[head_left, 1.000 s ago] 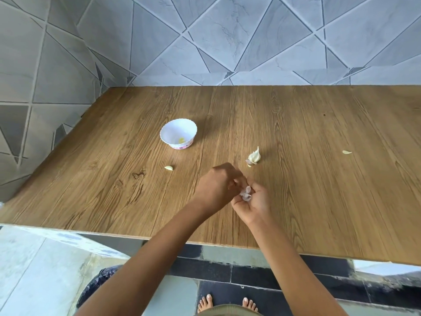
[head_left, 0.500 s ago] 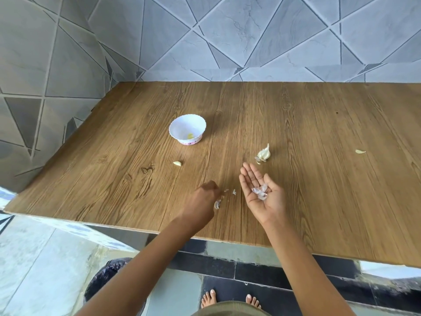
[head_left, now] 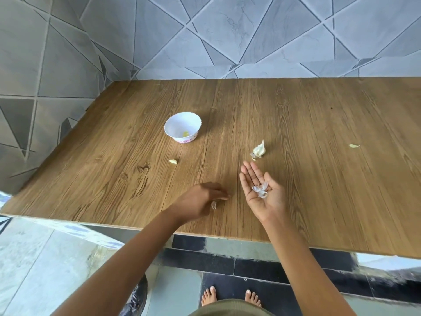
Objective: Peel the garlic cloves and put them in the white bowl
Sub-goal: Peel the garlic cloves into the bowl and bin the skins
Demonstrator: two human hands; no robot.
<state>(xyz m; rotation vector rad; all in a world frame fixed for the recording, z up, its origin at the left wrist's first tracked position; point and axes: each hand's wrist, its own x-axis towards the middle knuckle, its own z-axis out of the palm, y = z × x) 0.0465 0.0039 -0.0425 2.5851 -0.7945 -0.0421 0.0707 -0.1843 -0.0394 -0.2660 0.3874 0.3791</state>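
carrying papery skins (head_left: 259,189) on flat-open right hand (head_left: 267,202); left hand (head_left: 198,199) over loose scrap (head_left: 213,205), grip unclear. garlic cluster (head_left: 259,149) light, brittle-skinned, pinch by pointed tip.

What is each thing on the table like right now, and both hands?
white bowl, upright, yellowish piece inside.
garlic chunk, unpeeled, lying on table.
small clove, lying loose.
pale piece, lying far right.
right hand, open, palm up, carrying peels.
left hand, palm down, peel scrap beneath; grip unclear.
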